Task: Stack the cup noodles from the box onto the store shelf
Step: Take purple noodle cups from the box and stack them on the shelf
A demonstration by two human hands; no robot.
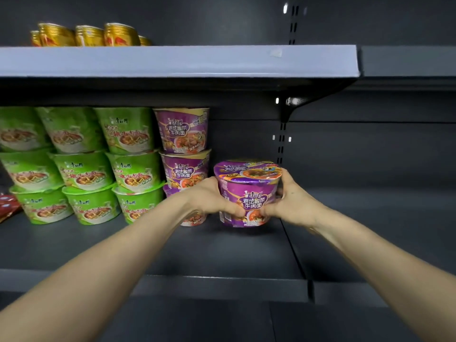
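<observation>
Cup [248,191] between left hand [209,196] and right hand [294,201]

The left hand [212,198] and right hand [293,201] are gripping a purple cup noodle [249,191] upright from either side, thumbs pressing its front, low over the dark shelf [222,248]; whether its base is touching is unclear. At its nine o'clock, just beside it, a three-high purple stack [183,149] is standing, with green stacks [81,166] sitting farther along. Gold cups [86,35] are sitting on the upper shelf [172,61] at eleven o'clock.

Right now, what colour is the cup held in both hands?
Purple, with a purple printed lid; the cup shows best in the head view.
</observation>
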